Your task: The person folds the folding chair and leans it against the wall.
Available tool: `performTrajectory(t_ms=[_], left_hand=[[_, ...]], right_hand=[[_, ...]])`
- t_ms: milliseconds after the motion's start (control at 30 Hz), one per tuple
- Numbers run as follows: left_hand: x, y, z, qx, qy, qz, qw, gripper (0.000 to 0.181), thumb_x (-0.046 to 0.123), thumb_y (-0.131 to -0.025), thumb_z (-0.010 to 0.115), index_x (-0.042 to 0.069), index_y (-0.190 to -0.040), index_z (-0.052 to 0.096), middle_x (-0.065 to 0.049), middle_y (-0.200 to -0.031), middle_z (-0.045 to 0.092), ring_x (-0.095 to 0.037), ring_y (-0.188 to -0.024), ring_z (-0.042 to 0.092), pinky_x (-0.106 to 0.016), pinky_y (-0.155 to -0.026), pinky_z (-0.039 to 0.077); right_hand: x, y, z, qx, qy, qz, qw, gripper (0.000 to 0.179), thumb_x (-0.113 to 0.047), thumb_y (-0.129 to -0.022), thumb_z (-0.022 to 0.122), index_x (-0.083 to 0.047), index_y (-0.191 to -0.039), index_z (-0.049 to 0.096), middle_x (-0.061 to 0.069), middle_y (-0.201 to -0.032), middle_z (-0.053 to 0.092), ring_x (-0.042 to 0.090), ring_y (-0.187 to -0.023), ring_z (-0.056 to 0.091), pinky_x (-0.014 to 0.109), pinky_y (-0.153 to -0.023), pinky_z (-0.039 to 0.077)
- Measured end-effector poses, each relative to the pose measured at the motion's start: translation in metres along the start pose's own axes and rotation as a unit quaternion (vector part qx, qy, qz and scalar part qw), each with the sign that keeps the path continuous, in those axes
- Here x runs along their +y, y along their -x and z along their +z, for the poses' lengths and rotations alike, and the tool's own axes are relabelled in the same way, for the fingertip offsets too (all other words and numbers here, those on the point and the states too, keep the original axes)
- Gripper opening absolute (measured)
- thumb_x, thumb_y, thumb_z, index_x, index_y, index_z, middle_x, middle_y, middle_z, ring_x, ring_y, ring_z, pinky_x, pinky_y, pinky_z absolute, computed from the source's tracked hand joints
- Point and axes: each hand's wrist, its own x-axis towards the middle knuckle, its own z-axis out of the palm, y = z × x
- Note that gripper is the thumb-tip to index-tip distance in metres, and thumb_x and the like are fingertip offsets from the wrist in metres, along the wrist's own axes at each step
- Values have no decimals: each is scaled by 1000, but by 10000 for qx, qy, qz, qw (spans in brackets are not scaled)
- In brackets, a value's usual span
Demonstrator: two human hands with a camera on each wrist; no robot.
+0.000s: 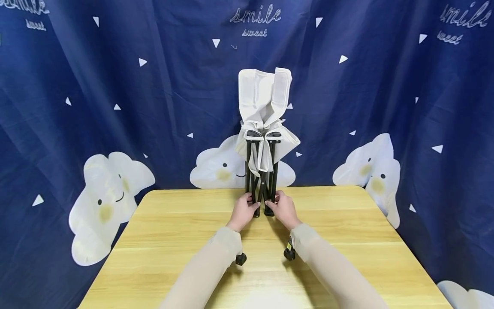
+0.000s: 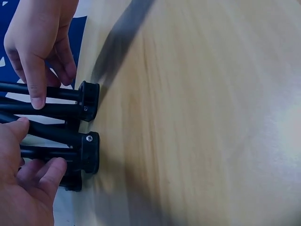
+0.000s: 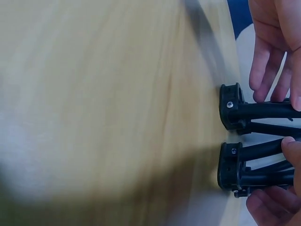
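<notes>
A small folded chair with white fabric (image 1: 257, 92) and black tubular legs (image 1: 263, 184) stands upright at the back edge of the table. My left hand (image 1: 245, 210) grips its left legs low down, thumb in front and fingers behind. On the other side my right hand (image 1: 284, 210) holds the right legs in the same way. Close by in the left wrist view, the left hand (image 2: 26, 174) has its thumb and fingers around the black tubes, just above the black plastic feet (image 2: 90, 150). In the right wrist view, the right hand (image 3: 277, 202) pinches the tubes near a foot (image 3: 229, 167).
The light wooden table (image 1: 173, 240) reaches from the chair toward me. Behind it hangs a dark blue curtain (image 1: 173, 86) with white clouds and triangles, close to the folded fabric. Black wrist devices (image 1: 289, 249) sit below both sleeves.
</notes>
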Motion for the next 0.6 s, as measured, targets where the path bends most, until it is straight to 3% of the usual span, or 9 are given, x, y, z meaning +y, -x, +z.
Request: performTrajectory(t_ms=[167, 600], left_hand=[[3, -5, 2, 78, -130, -43, 9999, 44, 10, -104, 71, -11, -141, 60, -32, -125, 73, -43, -111, 77, -50, -94, 67], [3, -15, 5, 153, -653, -134, 9977, 50, 14, -107, 69, -12, -147, 55, -32, -129, 71, -44, -118, 73, -55, -102, 62]], right_hand=[[0, -7, -1, 32, 121, 1, 9999, 41, -24, -96, 82, 4, -123, 68, 18, -95, 77, 32, -86, 76, 48, -78, 64], [3, -18, 0, -43, 388, 30, 9992, 45, -30, -98, 81, 5, -124, 67, 18, -95, 75, 31, -81, 71, 47, -75, 61]])
